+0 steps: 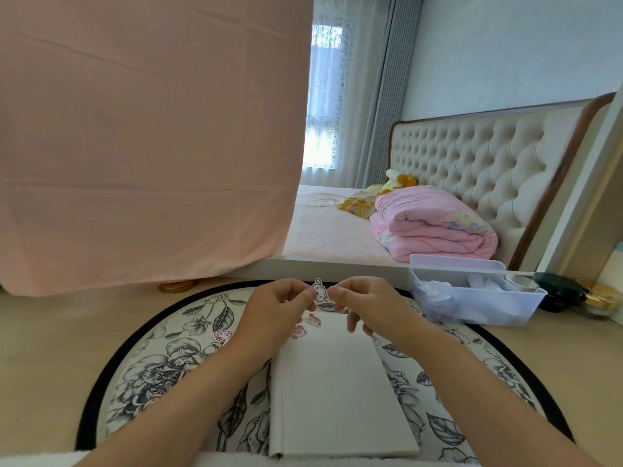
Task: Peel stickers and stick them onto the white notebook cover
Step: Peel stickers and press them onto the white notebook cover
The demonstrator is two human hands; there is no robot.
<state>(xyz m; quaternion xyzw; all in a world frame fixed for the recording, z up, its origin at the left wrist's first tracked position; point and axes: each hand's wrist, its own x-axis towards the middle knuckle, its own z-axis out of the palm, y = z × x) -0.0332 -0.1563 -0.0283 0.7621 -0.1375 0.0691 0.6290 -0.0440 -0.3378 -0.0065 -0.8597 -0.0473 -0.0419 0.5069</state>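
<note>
- The left hand (276,308) and the right hand (364,305) both pinch a small die-cut monkey sticker (318,290) between thumb and fingertips, one on each side of it.
- The sticker is held in the air over the far end of the white rectangular notebook (337,392). The notebook lies closed on a round black-rimmed floral mat (161,358) at the middle of the front edge of the pale wooden desk (50,332).
- The sticker looks thin, light and floppy. It would probably crease or tear under a hard pull, and its glue side would cling to skin. It is best held by the very rim while a fingernail lifts one corner of the face off the backing.
- The notebook cover looks stiff and flat, so it should be a firm base to press on.
- Loose cartoon stickers (222,335) lie on the mat by the notebook's far left corner, and a clear plastic bin (472,298) stands toward the desk's right edge.
</note>
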